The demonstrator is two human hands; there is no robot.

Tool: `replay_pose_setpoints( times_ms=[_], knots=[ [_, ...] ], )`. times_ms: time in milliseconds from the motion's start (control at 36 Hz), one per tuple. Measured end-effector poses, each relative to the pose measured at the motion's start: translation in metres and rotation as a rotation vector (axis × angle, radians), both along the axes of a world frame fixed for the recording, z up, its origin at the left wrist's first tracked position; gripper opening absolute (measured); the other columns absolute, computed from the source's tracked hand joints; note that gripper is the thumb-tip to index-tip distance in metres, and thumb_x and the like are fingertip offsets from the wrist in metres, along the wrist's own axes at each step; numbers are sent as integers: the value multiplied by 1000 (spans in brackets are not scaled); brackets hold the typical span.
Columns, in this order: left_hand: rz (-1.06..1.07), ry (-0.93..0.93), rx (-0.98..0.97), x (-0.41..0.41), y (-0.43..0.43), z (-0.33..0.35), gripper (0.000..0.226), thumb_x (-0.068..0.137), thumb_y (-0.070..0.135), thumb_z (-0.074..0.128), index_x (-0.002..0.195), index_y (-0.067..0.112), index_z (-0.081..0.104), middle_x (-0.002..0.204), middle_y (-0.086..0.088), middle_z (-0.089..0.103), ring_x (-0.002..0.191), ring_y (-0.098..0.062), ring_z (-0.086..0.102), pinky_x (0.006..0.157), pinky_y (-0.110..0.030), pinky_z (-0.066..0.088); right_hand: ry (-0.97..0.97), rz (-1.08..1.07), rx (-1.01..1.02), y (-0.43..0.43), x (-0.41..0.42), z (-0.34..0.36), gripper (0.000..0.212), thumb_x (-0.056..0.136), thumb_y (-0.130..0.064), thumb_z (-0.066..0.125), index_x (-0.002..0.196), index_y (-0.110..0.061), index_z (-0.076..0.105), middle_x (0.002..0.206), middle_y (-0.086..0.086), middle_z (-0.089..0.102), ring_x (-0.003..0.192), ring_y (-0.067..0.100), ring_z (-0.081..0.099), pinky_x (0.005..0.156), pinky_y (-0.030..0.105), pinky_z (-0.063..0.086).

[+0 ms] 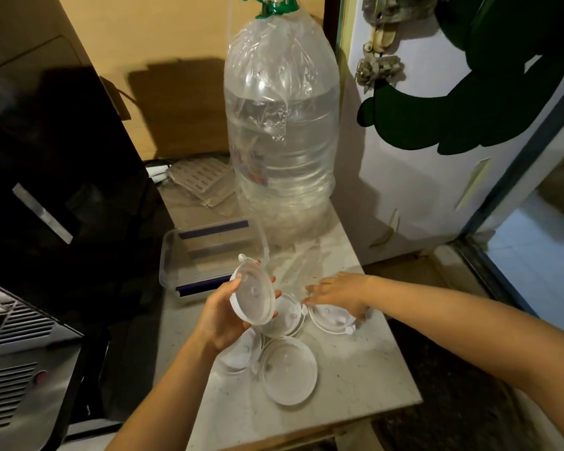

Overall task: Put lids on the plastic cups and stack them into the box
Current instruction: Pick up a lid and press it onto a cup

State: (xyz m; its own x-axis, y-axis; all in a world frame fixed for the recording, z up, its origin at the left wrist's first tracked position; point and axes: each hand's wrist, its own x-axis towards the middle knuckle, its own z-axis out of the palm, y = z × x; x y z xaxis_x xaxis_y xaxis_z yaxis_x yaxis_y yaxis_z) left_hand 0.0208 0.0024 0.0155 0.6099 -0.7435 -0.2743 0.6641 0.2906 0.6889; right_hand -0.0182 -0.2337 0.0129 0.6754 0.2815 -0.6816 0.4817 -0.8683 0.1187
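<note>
My left hand [220, 315] holds a clear round plastic cup [254, 292] with a lid on it, tilted, above the marble table [355, 379]. My right hand [339, 292] hovers flat, fingers spread, over a clear lid [331, 317] lying on the table; whether it touches is unclear. Another cup [284, 317] sits between the hands. A lidded cup [288, 371] and a further clear piece [240, 354] lie nearer to me. The clear rectangular box [209, 255] with dark blue clips stands open behind my left hand.
A large water bottle [282, 125] wrapped in clear plastic, with a green cap, stands at the table's back. A black appliance [56, 177] fills the left side. Flat packets [199, 177] lie behind the box. A white wall with a green shape is at right.
</note>
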Motion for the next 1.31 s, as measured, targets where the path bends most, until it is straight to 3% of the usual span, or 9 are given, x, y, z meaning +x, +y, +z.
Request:
replay_pose_setpoints(
  times_ms=[139,222,361,556,639,722,806,1028,1306],
  knots=[
    [4,-16,6,1,5,0,80,33,40,89,105,19,60,97,-9,69,100,-36,63,75,-46,55,-2,-17,28,-4,3,0,114,63,-12,83,147,-31,7,157,3,12,137,29,30,102,41,41],
    [5,-13,11,2,6,2,83,33,40,89,107,19,58,105,-11,62,108,-39,56,74,-46,56,-13,-103,46,-8,4,8,111,67,-12,81,148,-28,6,157,0,10,137,28,28,101,40,43],
    [34,-28,31,7,6,8,93,30,41,90,112,13,55,111,-15,61,96,-32,66,70,-43,58,-80,-283,157,-9,9,40,111,65,-24,83,148,-22,9,155,-5,15,132,26,36,96,38,45],
    [44,-116,-3,14,-3,29,85,27,42,89,104,12,65,101,-10,70,97,-26,65,83,-39,54,-262,-549,626,6,14,100,111,66,-42,80,147,-34,5,154,-1,21,139,22,28,108,36,35],
    [49,-174,-39,16,-7,41,82,29,41,88,104,20,64,108,-8,63,102,-27,57,83,-40,53,-284,-647,877,16,16,117,104,70,-36,78,148,-32,9,156,-4,20,141,16,24,104,23,27],
    [51,-218,-72,18,-9,54,88,29,40,88,110,24,57,113,-9,54,102,-25,53,76,-34,55,-259,-767,1035,28,19,125,97,74,-34,76,147,-33,12,152,0,27,137,17,31,97,24,36],
    [72,-267,-91,18,-10,66,93,24,37,90,108,22,53,99,-5,63,85,-18,64,66,-28,57,-149,-893,1132,40,21,131,89,77,-36,72,145,-38,15,142,4,37,120,22,49,86,34,51],
    [81,-418,-85,24,-9,73,88,36,38,89,115,28,52,112,-4,60,98,-18,63,80,-32,55,-25,-1003,1214,65,26,134,78,79,-45,65,143,-37,20,140,5,45,102,24,60,84,37,54],
    [90,-495,49,29,-10,77,102,29,42,89,120,29,46,114,-5,57,99,-16,62,73,-26,55,-4,-996,1216,81,28,139,72,79,-45,66,140,-35,28,118,-1,51,90,19,64,80,34,57]
  ],
)
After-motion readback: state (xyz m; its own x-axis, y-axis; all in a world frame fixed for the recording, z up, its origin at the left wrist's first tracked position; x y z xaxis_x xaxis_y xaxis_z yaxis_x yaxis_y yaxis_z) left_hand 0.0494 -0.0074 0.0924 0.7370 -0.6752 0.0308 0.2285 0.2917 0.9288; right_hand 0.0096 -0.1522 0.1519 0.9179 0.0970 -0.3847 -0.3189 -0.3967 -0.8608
